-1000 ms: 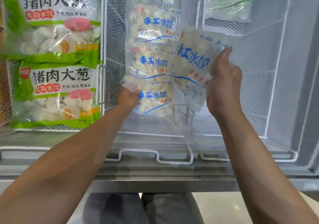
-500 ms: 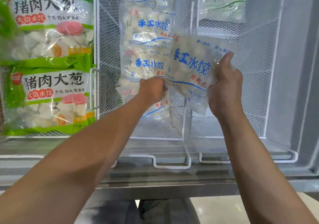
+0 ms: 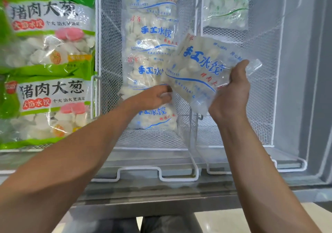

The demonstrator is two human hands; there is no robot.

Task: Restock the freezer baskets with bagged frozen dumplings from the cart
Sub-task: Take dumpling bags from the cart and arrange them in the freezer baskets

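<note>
A clear dumpling bag with blue lettering hangs tilted over the wire divider between the middle basket and the right basket. My right hand grips its right end, thumb up along the plastic. My left hand pinches the bag's lower left corner. Behind it, several matching blue-lettered bags lie stacked in the middle basket. The cart is out of sight.
Two green pork-and-scallion dumpling bags fill the left basket. One green-lettered clear bag lies at the far end of the right basket. The freezer's grey wall rises on the right, its metal front ledge below.
My left hand has come from the lowest bag in the middle basket to the held bag's lower left corner. The bag has tilted and shifted slightly right.
</note>
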